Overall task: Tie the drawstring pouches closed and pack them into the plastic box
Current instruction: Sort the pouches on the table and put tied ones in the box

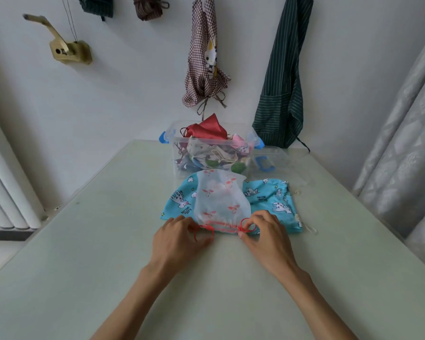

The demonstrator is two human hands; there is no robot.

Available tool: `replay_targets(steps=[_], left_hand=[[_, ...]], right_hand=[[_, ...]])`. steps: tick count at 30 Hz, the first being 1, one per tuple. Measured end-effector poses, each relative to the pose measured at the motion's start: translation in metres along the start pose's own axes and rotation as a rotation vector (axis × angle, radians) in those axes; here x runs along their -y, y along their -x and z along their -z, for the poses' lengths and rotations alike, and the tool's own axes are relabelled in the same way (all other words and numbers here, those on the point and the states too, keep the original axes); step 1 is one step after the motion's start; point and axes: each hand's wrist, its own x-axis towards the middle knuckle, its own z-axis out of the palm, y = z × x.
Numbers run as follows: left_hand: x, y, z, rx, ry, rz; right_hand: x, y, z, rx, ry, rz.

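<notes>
On the pale green table (84, 241), atop a blue unicorn-print pouch (270, 200) just before the clear plastic box (182, 163), lies a white flamingo-print pouch (221, 200), left hand (179, 239) and right hand (263, 231) each pinching its red drawstring (206, 228), apparently to cinch it.

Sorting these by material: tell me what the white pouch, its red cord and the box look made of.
White pouch: thin matte woven fabric, seemingly; it gathers softly. Red cord: slim braided string, probably synthetic. Plastic box: clear glossy plastic; contents show through.
</notes>
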Motion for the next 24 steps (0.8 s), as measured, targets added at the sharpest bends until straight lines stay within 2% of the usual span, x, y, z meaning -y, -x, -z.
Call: replay_targets(steps=[2, 4, 7, 9, 12, 15, 17, 18, 19, 22, 24], left_hand=[[0.001, -0.002, -0.004, 0.001, -0.025, -0.076], [0.005, -0.002, -0.007, 0.004, 0.012, -0.1], [0.013, 0.002, -0.009, 0.028, 0.251, -0.07], [0.016, 0.004, -0.005, 0.052, 0.498, -0.051], [0.016, 0.003, 0.009, 0.117, 0.927, 0.129], [0.015, 0.001, 0.019, 0.262, 1.359, 0.346], [0.017, -0.002, 0.026, 0.321, 1.573, 0.487], [0.018, -0.004, 0.027, 0.333, 1.569, 0.511], [0.018, -0.005, 0.028, 0.334, 1.458, 0.496], [0.023, -0.005, 0.02, 0.248, 0.928, 0.273], [0.032, -0.004, 0.017, 0.118, 0.581, 0.169]], right_hand=[[0.002, 0.002, 0.001, -0.075, 0.03, 0.028], [0.001, 0.005, 0.002, -0.11, 0.024, -0.024], [0.0, 0.003, 0.001, -0.02, -0.096, -0.176], [-0.001, 0.002, -0.003, 0.071, -0.088, -0.16], [-0.003, 0.002, -0.007, 0.074, -0.075, -0.117], [-0.01, 0.003, -0.001, -0.024, -0.26, -0.169], [-0.015, 0.001, 0.008, -0.03, -0.396, -0.241], [-0.017, 0.0, 0.015, -0.012, -0.435, -0.252], [-0.018, -0.001, 0.02, 0.015, -0.462, -0.248], [-0.019, -0.002, 0.03, 0.066, -0.55, -0.224], [-0.021, -0.001, 0.038, 0.047, -0.612, -0.318]])
